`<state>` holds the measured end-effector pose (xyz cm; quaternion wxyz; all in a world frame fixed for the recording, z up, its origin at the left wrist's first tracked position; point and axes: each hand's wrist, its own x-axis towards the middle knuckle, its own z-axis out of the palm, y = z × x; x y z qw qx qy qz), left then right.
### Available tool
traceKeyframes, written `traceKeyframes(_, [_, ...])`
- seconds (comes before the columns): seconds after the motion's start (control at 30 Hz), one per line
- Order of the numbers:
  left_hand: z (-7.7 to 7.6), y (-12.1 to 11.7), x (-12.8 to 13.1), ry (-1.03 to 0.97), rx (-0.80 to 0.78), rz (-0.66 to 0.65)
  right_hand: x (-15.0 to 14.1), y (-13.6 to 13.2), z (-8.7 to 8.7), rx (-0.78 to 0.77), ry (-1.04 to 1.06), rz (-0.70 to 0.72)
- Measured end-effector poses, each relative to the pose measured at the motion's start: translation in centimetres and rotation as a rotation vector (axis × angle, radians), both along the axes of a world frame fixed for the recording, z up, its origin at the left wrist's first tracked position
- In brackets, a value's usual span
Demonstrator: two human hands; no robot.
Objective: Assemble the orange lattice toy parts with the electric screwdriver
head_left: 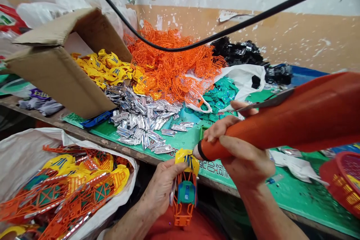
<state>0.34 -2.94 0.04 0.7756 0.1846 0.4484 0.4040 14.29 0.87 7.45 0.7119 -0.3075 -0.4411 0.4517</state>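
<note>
My left hand [161, 180] grips a toy car body [184, 210] by its side, with the thumb on the yellow hood. The body has an orange lattice frame, a green-blue panel in the middle and silver side strips. My right hand [244, 157] is wrapped around a thick orange-red power screwdriver [270, 123] with a black collar and a metal nose. Its nose meets the right edge of the yellow hood; the bit itself cannot be made out.
On the green-covered bench [298, 195] lie silver strips [140, 120], orange frames [174, 56], green panels [222, 93] and black parts [239, 50]. Yellow hoods [109, 63] spill from a cardboard box [59, 78]. A white sack [84, 138] holds car bodies. A red basket [334, 172] stands right; a black cable [180, 48] hangs across.
</note>
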Motion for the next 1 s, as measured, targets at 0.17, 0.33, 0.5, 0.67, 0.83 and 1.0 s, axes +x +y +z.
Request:
traceKeyframes(0.17, [0.5,0.4,-0.5,-0.057,-0.073,-0.029,1.6,1.2,2.0,0.116,0.025,-0.113])
traceKeyframes(0.33, [0.5,0.7,-0.5,-0.070,-0.096,-0.029,3.9,4.8,0.9,0.160,-0.015,-0.322])
traceKeyframes(0.5, [0.5,0.8,-0.3,-0.071,-0.146,-0.031,5.1,7.7,-1.6,0.085,-0.060,-0.394])
traceKeyframes(0.67, [1.1,0.9,-0.2,-0.037,-0.153,-0.024,5.4,8.6,-3.1,0.028,-0.097,-0.414])
traceKeyframes(0.83, [1.3,0.9,-0.2,-0.017,-0.097,-0.042,4.8,8.6,-3.6,0.017,-0.100,-0.388])
traceKeyframes(1.0, [1.0,1.0,0.0,0.009,-0.091,-0.052,4.3,8.5,-3.9,0.012,-0.103,-0.368])
